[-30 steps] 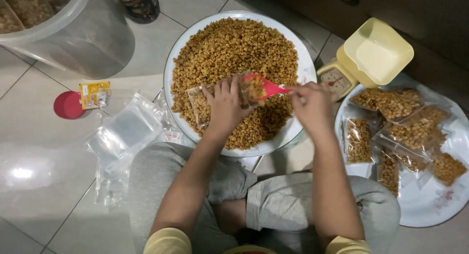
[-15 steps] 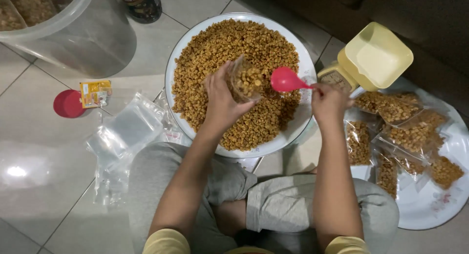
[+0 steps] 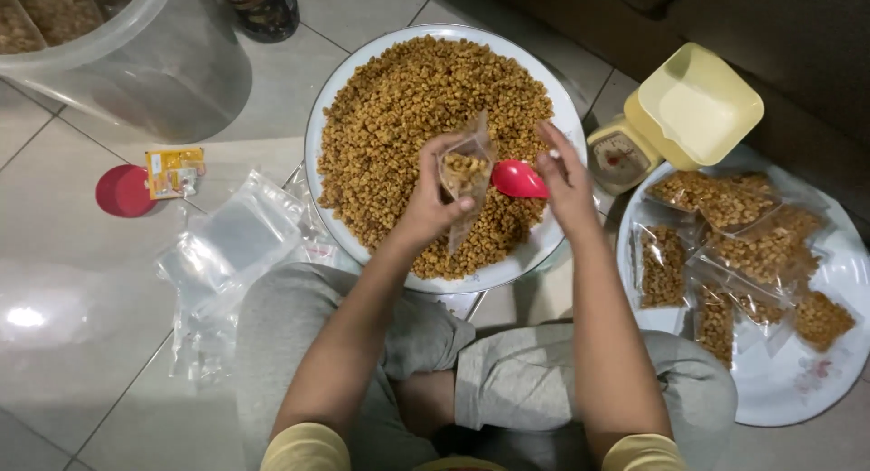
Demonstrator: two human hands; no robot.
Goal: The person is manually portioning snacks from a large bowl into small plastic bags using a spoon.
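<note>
Head view is showing a person sitting cross-legged on the tiled floor, knees drawn in nearest the camera so both arms are reaching forward over the work. A loose pile of empty clear bags is lying at the near left beside the knee, within easy reach of the left arm. At the near right, a white plate is carrying filled bags of the snack, set aside from the loose supply. Farther out, the left hand is holding a small clear bag upright over the big round tray, its fingers pinching the bag's side so the mouth is staying open and any spill falls back onto the golden-brown snack. The right hand is gripping a pink scoop just beside the bag's opening, its fingers closing round the handle. Beyond it to the right, a yellow kitchen scale is standing close to the tray, and at the far left a clear plastic tub is holding more snack.
</note>
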